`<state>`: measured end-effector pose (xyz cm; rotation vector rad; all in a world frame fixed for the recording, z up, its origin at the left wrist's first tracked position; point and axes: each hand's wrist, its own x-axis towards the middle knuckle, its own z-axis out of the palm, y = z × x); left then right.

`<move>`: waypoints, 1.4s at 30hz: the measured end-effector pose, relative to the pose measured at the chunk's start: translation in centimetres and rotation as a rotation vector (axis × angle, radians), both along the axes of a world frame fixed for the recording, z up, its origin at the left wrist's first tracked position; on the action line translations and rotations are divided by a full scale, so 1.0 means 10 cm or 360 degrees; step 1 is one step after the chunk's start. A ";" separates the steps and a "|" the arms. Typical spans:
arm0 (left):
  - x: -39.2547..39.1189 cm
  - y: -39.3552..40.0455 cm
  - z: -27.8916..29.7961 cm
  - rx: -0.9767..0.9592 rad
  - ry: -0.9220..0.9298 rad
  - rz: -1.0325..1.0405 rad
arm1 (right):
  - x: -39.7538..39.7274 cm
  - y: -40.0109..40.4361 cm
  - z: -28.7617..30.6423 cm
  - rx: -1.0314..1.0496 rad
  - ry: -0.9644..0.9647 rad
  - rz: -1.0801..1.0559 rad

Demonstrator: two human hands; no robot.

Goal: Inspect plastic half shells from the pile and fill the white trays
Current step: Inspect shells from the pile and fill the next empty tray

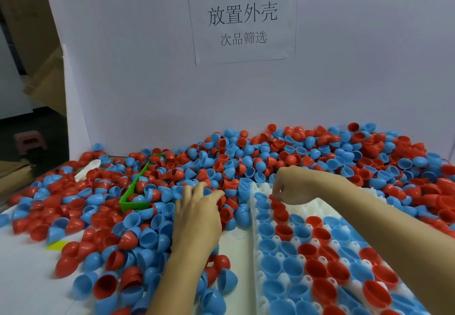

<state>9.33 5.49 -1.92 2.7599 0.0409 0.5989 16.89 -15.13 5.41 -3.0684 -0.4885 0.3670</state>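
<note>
A wide pile of red and blue plastic half shells [246, 157] covers the table against the white back wall. A white tray [261, 189] lies at the right front, most of its pockets filled with blue and red shells [283, 231] facing up. My right hand [293, 186] hovers over the tray's far end, fingertips pinched on a red shell [277, 200] at a pocket. My left hand [197, 213] lies palm down on the pile left of the tray, fingers spread, reaching among red shells [227, 212].
A green bin [134, 199] sits in the pile at the left, holding a few shells. A sheet with printed characters [242, 18] hangs on the wall. A yellow tag [57, 245] lies on the table at the left front. A white scrap [87, 170] rests far left.
</note>
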 end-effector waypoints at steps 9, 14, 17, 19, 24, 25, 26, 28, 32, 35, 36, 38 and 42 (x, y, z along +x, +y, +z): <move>-0.03 0.00 0.02 -0.0178 -0.0252 0.0003 | -0.22 -0.03 -0.08 0.0414 -0.0446 0.0099; -0.04 -0.07 0.09 -0.0578 -0.0408 0.0012 | -0.48 0.21 -0.10 0.0795 -0.0518 0.0230; -0.05 -0.12 0.13 -0.1060 -0.0465 0.0036 | -0.63 0.38 -0.09 0.1087 -0.0530 0.0345; -0.06 -0.14 0.16 -0.1192 -0.0497 0.0040 | -0.69 0.46 -0.09 0.1124 -0.0578 0.0398; -0.05 -0.14 0.16 -0.1412 -0.0430 -0.0023 | -0.69 0.59 -0.15 0.0844 -0.0820 0.0278; -0.04 -0.15 0.15 -0.1452 -0.0408 -0.0062 | -0.68 0.60 -0.16 0.0851 -0.0847 0.0236; -0.04 -0.15 0.15 -0.1494 -0.0393 -0.0110 | -0.66 0.60 -0.17 0.0867 -0.0862 0.0200; -0.05 -0.17 0.15 -0.1570 -0.0364 -0.0198 | -0.63 0.61 -0.18 0.0912 -0.0864 0.0133; -0.05 -0.17 0.15 -0.1712 -0.0308 -0.0328 | -0.58 0.59 -0.19 0.1047 -0.0853 -0.0004; -0.06 -0.17 0.18 -0.1771 -0.0259 -0.0432 | -0.53 0.55 -0.19 0.1169 -0.0874 -0.0080; -0.07 -0.18 0.18 -0.1773 -0.0221 -0.0467 | -0.51 0.53 -0.19 0.1188 -0.0877 -0.0097; -0.08 -0.19 0.19 -0.1755 -0.0166 -0.0496 | -0.45 0.46 -0.16 0.1192 -0.0891 -0.0122; -0.05 -0.16 0.18 -0.1738 -0.0224 -0.0391 | -0.33 0.17 0.02 0.1081 -0.0837 -0.0198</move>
